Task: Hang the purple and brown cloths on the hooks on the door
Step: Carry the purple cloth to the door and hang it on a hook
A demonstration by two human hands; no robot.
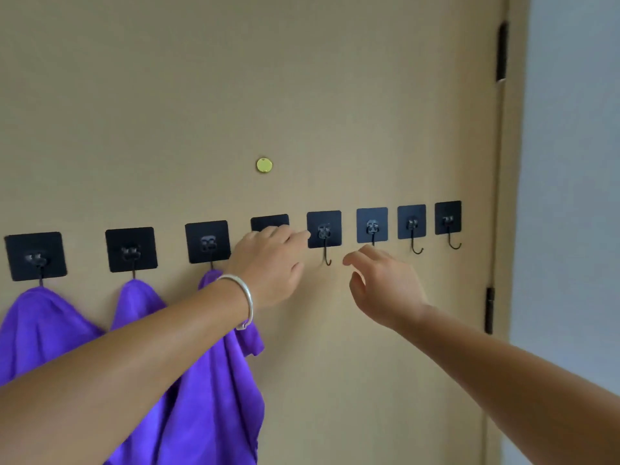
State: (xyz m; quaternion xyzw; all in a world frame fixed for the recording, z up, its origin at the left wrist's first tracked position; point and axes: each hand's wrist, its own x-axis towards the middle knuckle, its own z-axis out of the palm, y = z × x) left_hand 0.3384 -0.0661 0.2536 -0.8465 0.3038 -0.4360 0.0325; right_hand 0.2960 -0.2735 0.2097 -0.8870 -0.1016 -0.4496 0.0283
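Eight black stick-on hooks run in a row across the tan door [302, 95]. Purple cloths [43, 323] hang from the three leftmost hooks; the third purple cloth [214, 397] drapes down behind my left forearm. My left hand [268, 263], a silver bangle on its wrist, covers the fourth hook [269, 220], its fingers stretched right to the edge of the fifth hook's pad [324, 229]. My right hand [385, 286] hovers just below the sixth hook [372, 225], fingers relaxed and holding nothing. No brown cloth is in view.
The two rightmost hooks [416, 245] are bare. A small brass peephole cover [264, 165] sits above the row. The door's hinges [489, 310] and frame run down the right, beside a pale grey wall [570, 196].
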